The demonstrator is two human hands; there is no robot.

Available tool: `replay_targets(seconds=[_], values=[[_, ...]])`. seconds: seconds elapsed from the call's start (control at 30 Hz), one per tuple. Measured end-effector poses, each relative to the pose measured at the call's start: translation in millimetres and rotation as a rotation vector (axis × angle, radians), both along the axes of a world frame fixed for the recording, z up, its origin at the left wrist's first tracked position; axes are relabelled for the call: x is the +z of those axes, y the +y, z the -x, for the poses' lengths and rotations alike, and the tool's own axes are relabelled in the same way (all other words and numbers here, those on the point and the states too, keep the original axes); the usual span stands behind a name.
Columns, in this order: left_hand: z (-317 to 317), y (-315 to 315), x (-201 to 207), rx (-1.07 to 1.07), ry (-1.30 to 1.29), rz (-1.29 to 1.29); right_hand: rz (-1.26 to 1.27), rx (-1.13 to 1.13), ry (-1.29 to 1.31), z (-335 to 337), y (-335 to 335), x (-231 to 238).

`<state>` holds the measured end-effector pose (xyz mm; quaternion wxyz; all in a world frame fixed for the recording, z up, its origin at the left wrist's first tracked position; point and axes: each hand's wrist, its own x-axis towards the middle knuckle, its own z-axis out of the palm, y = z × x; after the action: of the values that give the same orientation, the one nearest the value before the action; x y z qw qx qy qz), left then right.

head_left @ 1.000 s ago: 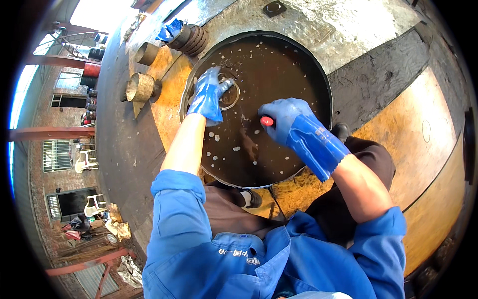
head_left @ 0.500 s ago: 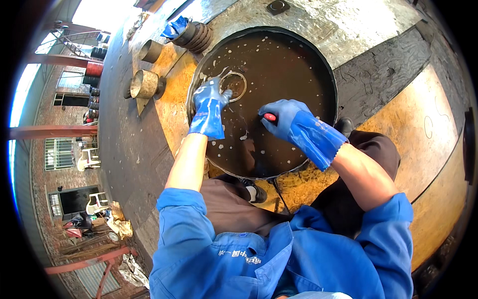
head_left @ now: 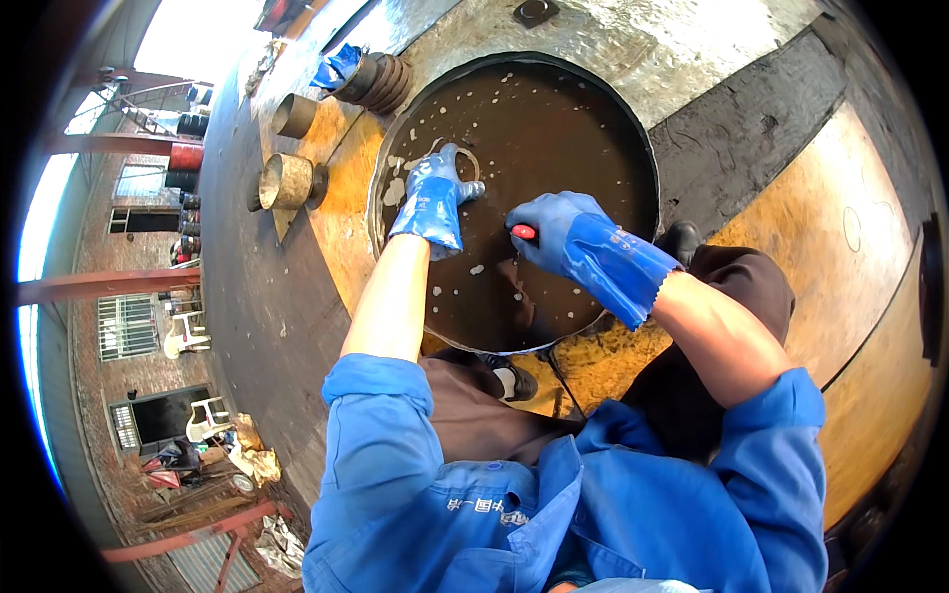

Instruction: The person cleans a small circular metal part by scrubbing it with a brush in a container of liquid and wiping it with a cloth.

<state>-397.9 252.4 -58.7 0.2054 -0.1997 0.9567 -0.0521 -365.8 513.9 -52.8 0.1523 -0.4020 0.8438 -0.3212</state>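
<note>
A wide round pan [head_left: 653, 168] of dark brown liquid, with pale flecks of foam on top, lies in front of me. My left hand [head_left: 435, 191], in a wet blue rubber glove, is closed on a thin pale ring [head_left: 475, 163] over the left part of the pan. The ring is partly hidden behind the thumb and fingers. My right hand [head_left: 554, 225], gloved alike, is wrapped round the red handle [head_left: 523, 232] of a tool over the middle right of the liquid. Only the handle's end shows; the tool's other end is hidden.
Left of the pan stand a short metal cylinder [head_left: 287, 183] and another cylinder [head_left: 296, 117]. A stack of dark rings [head_left: 388, 84] with blue plastic [head_left: 338, 66] on it is beyond. My shoes [head_left: 680, 243] are close to the pan's rim. A brick wall and white chairs [head_left: 207, 419] are far left.
My left hand has shifted right and turned, and the ring shows narrower and more tilted. My right hand has moved slightly left and up with the red handle.
</note>
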Motion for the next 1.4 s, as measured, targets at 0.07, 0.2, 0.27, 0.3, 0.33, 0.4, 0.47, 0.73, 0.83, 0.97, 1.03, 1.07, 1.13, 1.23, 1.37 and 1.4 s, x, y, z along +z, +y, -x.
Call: replay_targets(seconds=[0.07, 0.2, 0.27, 0.3, 0.33, 0.4, 0.47, 0.73, 0.83, 0.97, 1.03, 1.07, 1.13, 1.23, 1.37, 1.4], values=[[-5, -7, -1, -0.016, 0.132, -0.073, 0.011, -0.005, 0.005, 0, 1, 0], [-5, -6, 0, 0.039, 0.165, -0.107, 0.031, -0.021, 0.037, 4, 4, -3], [-9, -8, -6, 0.053, 0.220, -0.103, 0.018, -0.027, 0.052, 7, 5, -2], [-11, -7, -7, 0.032, 0.236, -0.058, 0.013, -0.032, 0.056, 9, 5, -1], [-13, -5, -8, 0.034, 0.261, -0.067, 0.009, -0.037, 0.061, 10, 6, -2], [-21, -15, -9, 0.051, 0.311, -0.076, 0.022, -0.056, 0.059, 10, 2, -2], [-29, -29, -20, 0.103, 0.398, -0.110, 0.035, -0.063, 0.046, 8, 0, -1], [-53, -29, -23, 0.200, 0.640, -0.467, -0.047, -0.078, -0.130, 8, -1, 3], [-81, -12, -18, 0.398, 0.735, -0.768, -0.023, -0.099, -0.116, 7, -1, -5], [-116, 9, -26, 0.704, 0.663, -1.014, -0.041, -0.111, -0.144, 8, -1, 3], [-124, 13, -37, 0.892, 0.605, -1.072, 0.031, -0.130, -0.165, 12, -5, -6], [-127, 14, -39, 0.884, 0.560, -1.031, 0.065, -0.135, -0.175, 11, -7, -8], [-133, 17, -43, 0.866, 0.468, -0.953, 0.189, -0.162, -0.260, 4, -13, -13], [-150, -12, -61, 0.746, 0.408, -1.066, 0.306, -0.142, -0.466, -13, -28, -3], [-148, 22, -45, 0.535, 0.404, -1.114, 0.355, -0.229, -0.571, -20, -34, -23], [-150, 26, -42, 0.513, 0.414, -1.129, 0.359, -0.237, -0.534, -20, -36, -26]])
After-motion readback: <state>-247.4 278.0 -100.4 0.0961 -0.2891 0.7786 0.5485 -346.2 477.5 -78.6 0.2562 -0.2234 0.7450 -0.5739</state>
